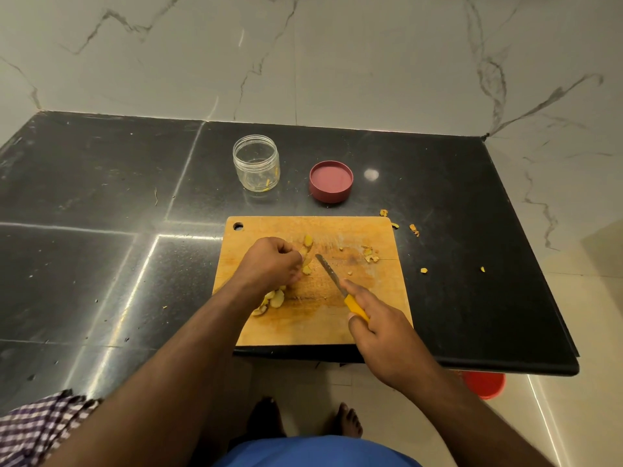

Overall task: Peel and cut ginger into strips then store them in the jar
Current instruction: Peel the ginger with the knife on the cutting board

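Cutting step is in progress, by my read. Left hand (269, 261) is sitting on the cutting board (337, 328), fingers curled and pinching a ginger piece (306, 256) at the board's centre-left. Right hand (377, 326) is gripping the yellow handle of the knife (332, 276), fingers wrapped round it, index finger lying along the top. The blade is pointing up-left toward the ginger, its tip just beside the piece; can't tell if the edge is touching it.

More peeled ginger slices (271, 299) are lying near the left wrist on the board. Peel scraps (370, 254) are sitting at the board's right side, with a few more bits scattered on the dark desk (101, 197) past the right edge.

Next move, as I judge it: steadying the pinched piece flat, keeping fingertips clear of the blade, then drawing the knife down through it for thin strips. The piece is small, so slipping is the risk.

Containers: the clear jar (256, 163) is standing open behind the board, upright, holding only a few yellow slivers at the bottom and one on the wall. So it is mostly unfilled. Its pink lid (331, 181) is lying just to the right of it, apart, hollow side up, nothing in it. Storing is barely started.
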A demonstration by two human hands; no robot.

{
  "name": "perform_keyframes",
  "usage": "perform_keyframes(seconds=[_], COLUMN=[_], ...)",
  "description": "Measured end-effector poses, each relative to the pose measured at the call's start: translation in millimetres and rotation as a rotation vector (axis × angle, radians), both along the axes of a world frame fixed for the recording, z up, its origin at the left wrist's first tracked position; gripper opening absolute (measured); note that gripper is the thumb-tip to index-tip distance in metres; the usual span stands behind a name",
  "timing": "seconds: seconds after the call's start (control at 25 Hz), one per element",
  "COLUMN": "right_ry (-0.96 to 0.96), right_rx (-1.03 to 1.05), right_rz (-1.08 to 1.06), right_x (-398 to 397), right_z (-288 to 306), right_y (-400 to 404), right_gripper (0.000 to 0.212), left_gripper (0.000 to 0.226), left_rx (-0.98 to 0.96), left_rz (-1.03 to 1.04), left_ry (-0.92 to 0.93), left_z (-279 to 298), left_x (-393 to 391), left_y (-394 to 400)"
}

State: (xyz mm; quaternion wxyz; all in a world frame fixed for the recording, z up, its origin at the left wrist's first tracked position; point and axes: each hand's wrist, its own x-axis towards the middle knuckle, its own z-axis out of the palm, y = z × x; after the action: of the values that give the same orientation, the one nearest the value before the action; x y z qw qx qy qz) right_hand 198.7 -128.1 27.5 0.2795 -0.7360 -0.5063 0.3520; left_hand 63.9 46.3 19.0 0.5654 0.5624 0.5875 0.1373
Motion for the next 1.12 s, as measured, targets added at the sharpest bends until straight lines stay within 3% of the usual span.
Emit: perform_keyframes(seconds=[0.36,0.52,0.72,0.92,1.12], right_ry=[0.039,0.099,-0.061,0.052,-0.016], right_rx=[-0.036,-0.024,-0.040,-0.072,-0.025], right_rz=[0.014,-0.009,-0.005,0.198,0.077], right_x=[-11,-4,6,-16,-2], right_z=[-1,2,-8,-15,-16], right_y=[-5,-5,4,-4,5], right_gripper=[0.053,0.052,0.053,0.055,0.054], left_gripper=[0.006,0.004,0.006,0.013,0.017], left_rx=[-0.211,-0.080,0.078,0.106,0.128], left_rz=[0.128,0.081,0.028,0.004,-0.043], left_ry=[-0.165,-0.057,0.029,0.125,0.152], left_z=[6,5,3,2,5], left_x=[8,-7,-33,-50,-54], left_y=[-2,5,17,24,22])
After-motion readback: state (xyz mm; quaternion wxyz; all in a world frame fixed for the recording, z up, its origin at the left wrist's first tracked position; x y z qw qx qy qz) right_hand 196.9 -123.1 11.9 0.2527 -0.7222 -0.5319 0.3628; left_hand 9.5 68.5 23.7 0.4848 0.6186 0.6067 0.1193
